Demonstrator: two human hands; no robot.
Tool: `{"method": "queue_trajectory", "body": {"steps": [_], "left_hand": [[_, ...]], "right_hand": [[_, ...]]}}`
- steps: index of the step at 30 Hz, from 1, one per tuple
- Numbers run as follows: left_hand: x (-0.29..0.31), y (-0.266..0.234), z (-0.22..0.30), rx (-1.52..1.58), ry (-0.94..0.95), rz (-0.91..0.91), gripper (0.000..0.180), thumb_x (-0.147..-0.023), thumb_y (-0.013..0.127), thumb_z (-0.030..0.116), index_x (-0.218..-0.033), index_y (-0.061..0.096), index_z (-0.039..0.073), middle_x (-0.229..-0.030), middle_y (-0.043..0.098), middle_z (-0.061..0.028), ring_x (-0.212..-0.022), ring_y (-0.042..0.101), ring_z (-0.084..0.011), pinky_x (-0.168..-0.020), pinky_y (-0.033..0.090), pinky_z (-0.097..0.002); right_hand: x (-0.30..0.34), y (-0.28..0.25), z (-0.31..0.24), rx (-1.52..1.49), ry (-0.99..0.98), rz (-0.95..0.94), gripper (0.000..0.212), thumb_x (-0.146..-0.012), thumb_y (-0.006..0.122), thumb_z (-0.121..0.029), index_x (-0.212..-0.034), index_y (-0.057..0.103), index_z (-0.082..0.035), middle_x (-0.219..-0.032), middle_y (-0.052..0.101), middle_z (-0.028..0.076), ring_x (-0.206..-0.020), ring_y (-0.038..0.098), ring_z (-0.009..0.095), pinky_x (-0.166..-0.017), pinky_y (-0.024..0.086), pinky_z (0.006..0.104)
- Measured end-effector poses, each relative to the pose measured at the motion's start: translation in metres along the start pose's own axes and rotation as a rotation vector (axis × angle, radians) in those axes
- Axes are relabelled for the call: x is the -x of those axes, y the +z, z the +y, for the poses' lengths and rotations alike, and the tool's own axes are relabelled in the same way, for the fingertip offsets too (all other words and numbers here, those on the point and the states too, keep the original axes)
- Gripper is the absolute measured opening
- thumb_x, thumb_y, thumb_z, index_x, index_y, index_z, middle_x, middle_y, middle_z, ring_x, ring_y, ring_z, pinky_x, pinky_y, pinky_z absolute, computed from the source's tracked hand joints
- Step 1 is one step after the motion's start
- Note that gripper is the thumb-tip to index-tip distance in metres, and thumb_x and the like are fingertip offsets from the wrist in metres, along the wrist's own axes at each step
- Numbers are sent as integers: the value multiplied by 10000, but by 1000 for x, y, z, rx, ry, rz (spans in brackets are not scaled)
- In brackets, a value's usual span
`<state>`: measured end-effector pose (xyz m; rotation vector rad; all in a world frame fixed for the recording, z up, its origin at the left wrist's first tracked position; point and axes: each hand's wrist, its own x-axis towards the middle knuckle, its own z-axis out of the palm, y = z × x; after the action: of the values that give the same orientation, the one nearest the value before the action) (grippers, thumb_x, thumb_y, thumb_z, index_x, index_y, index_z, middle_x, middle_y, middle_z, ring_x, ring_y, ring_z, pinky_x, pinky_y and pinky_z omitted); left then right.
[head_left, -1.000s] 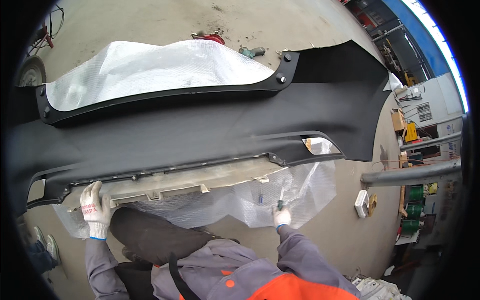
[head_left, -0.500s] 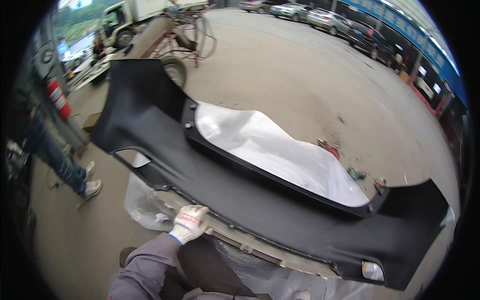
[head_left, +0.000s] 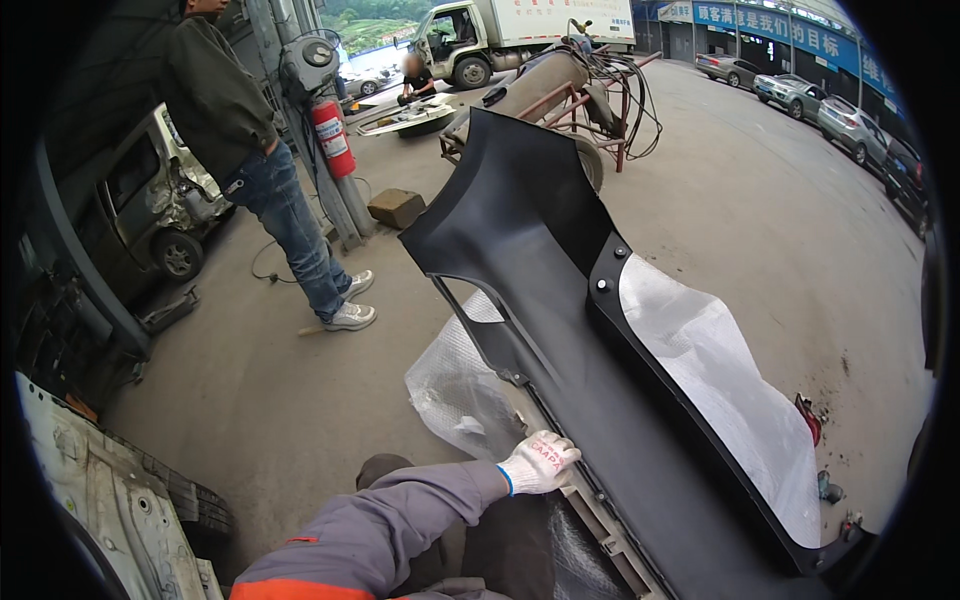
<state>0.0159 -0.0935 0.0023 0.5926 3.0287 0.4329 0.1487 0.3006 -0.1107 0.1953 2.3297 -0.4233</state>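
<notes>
A large black car bumper cover runs diagonally from the far centre to the lower right. My left hand, in a white knitted glove with red print and a blue cuff edge, is closed on the bumper's near edge, beside a beige strip along it. The fingertips are partly hidden by the hand itself. Under the bumper lies silvery bubble wrap, showing on both sides of it. My right hand is out of view.
A person in jeans stands at the left, near a post with a red fire extinguisher. A wheeled cart with a tank stands beyond the bumper. A stripped car body is at the lower left. Small tools lie right of the wrap.
The view has swung left, so the bumper and my left hand appear further right. My left hand keeps its hold on the bumper's near edge.
</notes>
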Motion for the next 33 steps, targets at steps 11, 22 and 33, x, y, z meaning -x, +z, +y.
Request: {"method": "queue_trajectory", "body": {"steps": [11, 22, 33], "left_hand": [[-8, 6, -3, 16, 75, 114, 424, -852, 729, 256, -1226, 683, 62, -1197, 708, -124, -1093, 662, -332, -1009, 506, -453], [4, 2, -5, 102, 8, 85, 402, -896, 685, 261, -1248, 649, 70, -1207, 689, -114, -1133, 656, -328, -1029, 500, -458], [54, 18, 43, 419, 74, 429, 672, -957, 716, 391, -1477, 481, 35, -1411, 573, -166, -1262, 612, -310, -1011, 544, -454]], "right_hand": [[7, -17, -9, 32, -42, -49, 420, -1056, 512, -349, -1244, 688, -18, -1109, 730, 256, -1036, 684, 422, -932, 538, 501], [53, -15, -6, 146, -110, -177, 477, -1043, 504, -437, -1238, 697, -46, -1150, 711, 293, -1108, 656, 478, -990, 509, 532], [104, -88, -260, -689, -862, 526, 445, -980, 631, -95, -1410, 559, -10, -1350, 588, 221, -1091, 684, 324, -904, 578, 385]]}}
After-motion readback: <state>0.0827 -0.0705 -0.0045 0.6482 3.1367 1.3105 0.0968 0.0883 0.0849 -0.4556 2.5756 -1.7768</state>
